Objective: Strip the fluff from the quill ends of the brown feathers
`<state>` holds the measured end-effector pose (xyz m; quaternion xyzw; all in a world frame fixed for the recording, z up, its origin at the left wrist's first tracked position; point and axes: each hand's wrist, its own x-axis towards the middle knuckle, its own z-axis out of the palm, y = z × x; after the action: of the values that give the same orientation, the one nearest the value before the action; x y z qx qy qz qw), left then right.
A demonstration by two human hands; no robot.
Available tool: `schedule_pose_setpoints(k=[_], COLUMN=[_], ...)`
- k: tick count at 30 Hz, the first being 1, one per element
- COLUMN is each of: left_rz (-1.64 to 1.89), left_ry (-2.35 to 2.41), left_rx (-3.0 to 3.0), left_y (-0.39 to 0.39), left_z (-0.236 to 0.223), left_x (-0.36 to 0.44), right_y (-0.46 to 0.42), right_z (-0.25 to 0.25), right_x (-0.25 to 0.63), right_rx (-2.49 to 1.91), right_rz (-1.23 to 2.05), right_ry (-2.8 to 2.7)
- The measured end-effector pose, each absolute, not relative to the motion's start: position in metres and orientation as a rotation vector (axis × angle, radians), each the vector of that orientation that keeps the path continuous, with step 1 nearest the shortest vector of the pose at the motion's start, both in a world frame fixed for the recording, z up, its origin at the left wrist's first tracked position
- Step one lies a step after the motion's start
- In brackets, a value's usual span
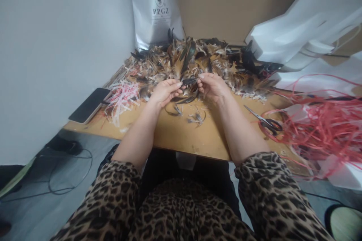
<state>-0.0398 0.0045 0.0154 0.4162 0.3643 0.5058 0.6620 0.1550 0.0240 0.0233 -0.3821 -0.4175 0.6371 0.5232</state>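
Note:
Between my two hands a dark feather (189,81) is stretched sideways, just above the table's middle. My left hand (167,91) pinches its dark end between thumb and fingers. At the other end, my right hand (212,86) closes its fingertips on the thin pale quill. Right behind the hands spreads a heap of brown and black feathers (175,62). Below them a few small loose feathers (197,117) lie on the wooden table (195,141).
A phone (89,105) lies at the table's left edge beside pink and white strips (124,96). To the right are scissors (264,120) and a tangle of red strings (325,128). A silver-white bag (158,19) stands behind the heap. Cables (70,186) run over the floor.

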Motion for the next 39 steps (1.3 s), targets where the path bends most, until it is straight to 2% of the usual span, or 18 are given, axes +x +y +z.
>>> schedule_pose_setpoints(k=[9,13,26,39], left_rz=[1.308,1.329,1.52,1.023], left_ry=[0.937,0.954,0.892,0.724], left_rx=[1.046,1.014,0.581,0.688], left_y=[0.004,0.003,0.022,0.006], left_z=[0.019,0.021,0.011,0.008], left_x=[-0.04,-0.038,-0.05,-0.038], right_y=[0.021,0.016,0.018,0.011], right_z=[0.024,0.028,0.022,0.017], right_x=[0.166,0.164,0.156,0.138], right_rx=[-1.181,-1.176,-0.883,-0.891], right_rz=[1.277,1.303,1.654,1.452], right_ry=[-1.673,-1.803,-1.222,-1.362])
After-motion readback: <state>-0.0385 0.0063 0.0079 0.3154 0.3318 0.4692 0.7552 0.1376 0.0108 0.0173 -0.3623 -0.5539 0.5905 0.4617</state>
